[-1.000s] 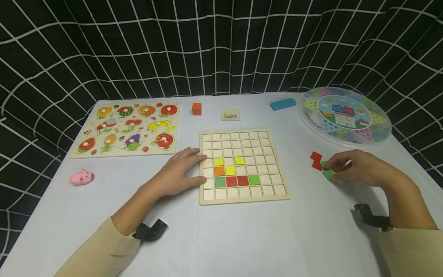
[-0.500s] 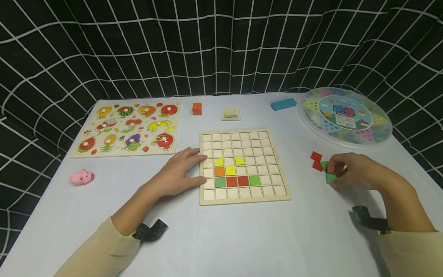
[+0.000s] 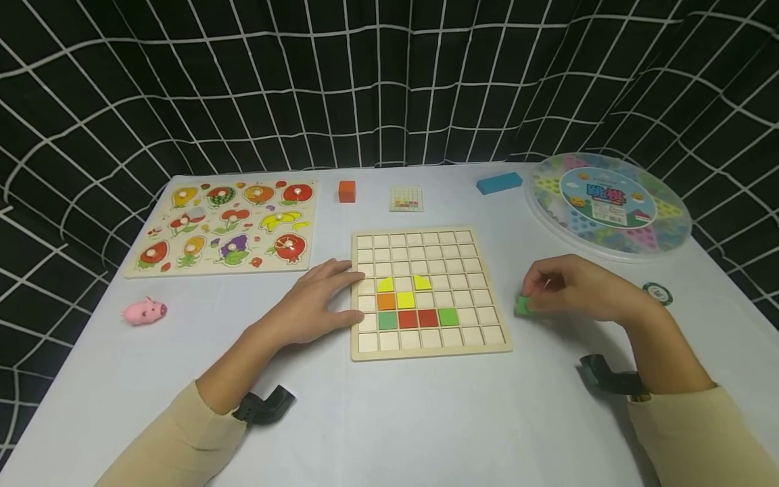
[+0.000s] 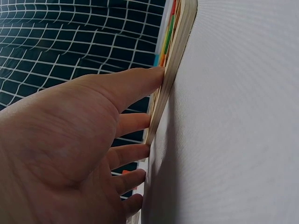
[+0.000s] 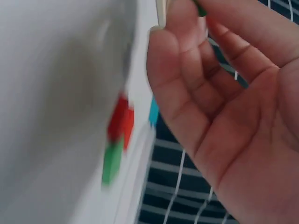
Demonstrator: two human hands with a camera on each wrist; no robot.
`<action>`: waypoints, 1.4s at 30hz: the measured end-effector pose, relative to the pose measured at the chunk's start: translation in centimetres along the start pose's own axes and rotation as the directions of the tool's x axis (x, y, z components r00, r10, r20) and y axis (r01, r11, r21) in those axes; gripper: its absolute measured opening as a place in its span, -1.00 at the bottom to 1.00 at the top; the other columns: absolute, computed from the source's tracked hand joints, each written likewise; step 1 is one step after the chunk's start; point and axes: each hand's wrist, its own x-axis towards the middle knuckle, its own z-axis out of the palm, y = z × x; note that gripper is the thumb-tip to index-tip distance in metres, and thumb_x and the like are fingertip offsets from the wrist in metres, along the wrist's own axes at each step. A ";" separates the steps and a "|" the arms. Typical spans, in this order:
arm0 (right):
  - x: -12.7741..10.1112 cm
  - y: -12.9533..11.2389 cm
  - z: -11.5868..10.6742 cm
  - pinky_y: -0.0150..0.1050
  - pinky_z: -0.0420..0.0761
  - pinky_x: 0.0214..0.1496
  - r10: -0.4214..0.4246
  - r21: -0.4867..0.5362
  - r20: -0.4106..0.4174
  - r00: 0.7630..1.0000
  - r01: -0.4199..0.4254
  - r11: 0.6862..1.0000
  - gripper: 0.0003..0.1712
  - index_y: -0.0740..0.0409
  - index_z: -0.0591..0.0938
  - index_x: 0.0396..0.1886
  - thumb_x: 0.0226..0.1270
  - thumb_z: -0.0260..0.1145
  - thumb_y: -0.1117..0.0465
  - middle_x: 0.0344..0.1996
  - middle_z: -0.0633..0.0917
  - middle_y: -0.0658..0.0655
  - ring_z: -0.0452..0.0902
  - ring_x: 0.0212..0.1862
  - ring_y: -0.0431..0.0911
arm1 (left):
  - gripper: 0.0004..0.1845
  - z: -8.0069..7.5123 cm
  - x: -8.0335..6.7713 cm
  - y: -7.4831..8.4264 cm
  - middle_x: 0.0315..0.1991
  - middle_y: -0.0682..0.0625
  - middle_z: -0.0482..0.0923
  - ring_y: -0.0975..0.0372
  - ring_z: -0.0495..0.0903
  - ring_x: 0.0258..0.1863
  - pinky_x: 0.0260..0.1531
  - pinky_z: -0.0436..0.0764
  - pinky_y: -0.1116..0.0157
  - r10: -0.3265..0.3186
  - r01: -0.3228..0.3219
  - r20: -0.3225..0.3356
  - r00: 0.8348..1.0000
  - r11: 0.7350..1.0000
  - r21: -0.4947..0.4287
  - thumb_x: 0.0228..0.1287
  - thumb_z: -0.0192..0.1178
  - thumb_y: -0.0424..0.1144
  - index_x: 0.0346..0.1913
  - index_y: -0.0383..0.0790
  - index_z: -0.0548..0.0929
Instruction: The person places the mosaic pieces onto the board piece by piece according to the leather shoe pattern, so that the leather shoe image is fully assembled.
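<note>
In the head view, a square wooden grid board (image 3: 438,257) lies mid-table, with yellow, orange, red and green tiles in several of its cells. My left hand (image 3: 316,301) rests at the board's left edge, thumb and fingers extended; in the left wrist view its thumb (image 4: 140,84) touches the board's side. Just right of the board, my right hand (image 3: 578,287) pinches a green tile (image 3: 523,306) between thumb and fingertips. The right wrist view shows loose red tiles (image 5: 117,116) and another green tile (image 5: 112,161) on the table, hidden behind the hand in the head view.
A fruit peg puzzle (image 3: 225,226) and a pink toy pig (image 3: 144,311) are at the left. An orange block (image 3: 347,191), a small pattern card (image 3: 406,199) and a blue block (image 3: 499,182) line the back. A round game box (image 3: 608,203) and a round chip (image 3: 657,293) lie right.
My right hand has picked up the green tile from the loose pile and carried it left towards the board, uncovering the round chip. My left hand stays at the board's edge.
</note>
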 end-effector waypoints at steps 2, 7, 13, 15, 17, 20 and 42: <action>0.7 -0.9 0.6 -0.31 0.52 -0.24 -0.027 0.056 0.020 0.999 0.026 0.998 -0.85 0.07 0.72 -0.22 0.25 0.52 0.21 -0.35 0.62 0.04 0.46 -0.22 -0.11 | -0.27 0.0 -0.1 0.1 0.59 -0.08 0.23 -0.08 0.07 0.64 0.55 0.15 -0.23 -0.003 0.003 0.000 1.000 1.000 -0.004 0.27 0.41 0.04 0.48 -0.01 0.48; 2.3 -2.8 1.9 -0.32 0.54 -0.21 -0.074 0.127 0.087 0.993 0.063 0.990 -0.85 0.11 0.73 -0.21 0.24 0.51 0.27 -0.38 0.62 0.07 0.47 -0.20 -0.07 | -0.27 0.1 -0.1 0.1 0.58 -0.08 0.24 -0.08 0.11 0.62 0.55 0.17 -0.21 0.009 -0.009 -0.010 1.000 1.000 -0.013 0.27 0.41 0.04 0.48 -0.01 0.48; 3.4 -4.4 3.0 -0.33 0.55 -0.20 -0.094 0.118 0.137 0.986 0.078 0.990 -0.88 0.10 0.73 -0.24 0.24 0.48 0.32 -0.40 0.63 0.06 0.48 -0.22 -0.04 | -0.27 0.0 -0.1 0.2 0.58 -0.08 0.25 -0.05 0.14 0.61 0.54 0.20 -0.19 0.017 -0.017 -0.011 1.000 1.000 -0.006 0.27 0.40 0.05 0.48 0.00 0.48; 3.7 -4.8 3.3 -0.32 0.56 -0.19 -0.083 0.106 0.144 0.986 0.068 0.992 -0.88 0.10 0.73 -0.24 0.24 0.48 0.33 -0.39 0.64 0.05 0.48 -0.22 -0.04 | -0.27 0.0 0.0 0.2 0.59 -0.09 0.24 -0.07 0.13 0.61 0.54 0.19 -0.21 0.018 -0.018 -0.010 1.000 1.000 -0.002 0.27 0.40 0.05 0.48 -0.01 0.48; 3.8 -5.1 3.5 -0.30 0.57 -0.18 -0.061 0.090 0.148 0.987 0.048 0.995 -0.88 0.10 0.74 -0.24 0.24 0.49 0.32 -0.38 0.67 0.03 0.49 -0.21 -0.05 | -0.27 0.0 0.0 0.2 0.59 -0.09 0.24 -0.07 0.12 0.62 0.55 0.17 -0.21 0.014 -0.014 -0.006 1.000 1.000 -0.001 0.27 0.40 0.05 0.48 0.00 0.48; 4.0 -5.3 3.9 -0.27 0.59 -0.16 -0.037 0.063 0.148 0.988 0.028 0.998 -0.88 0.10 0.76 -0.24 0.23 0.51 0.32 -0.38 0.69 0.02 0.51 -0.22 -0.05 | -0.27 0.0 0.1 0.2 0.59 -0.09 0.23 -0.07 0.10 0.63 0.55 0.15 -0.22 0.011 -0.011 -0.004 1.000 1.000 0.001 0.27 0.40 0.05 0.48 0.01 0.48; 3.6 -6.3 4.9 -0.25 0.63 -0.16 -0.017 -0.106 0.060 0.998 0.023 0.994 -0.86 0.00 0.81 -0.33 0.19 0.54 0.34 -0.31 0.73 0.00 0.55 -0.21 -0.08 | -0.27 0.0 0.0 0.0 0.60 -0.10 0.22 -0.10 0.04 0.65 0.56 0.11 -0.24 0.008 -0.008 0.002 1.000 1.000 0.000 0.28 0.39 0.05 0.49 0.01 0.47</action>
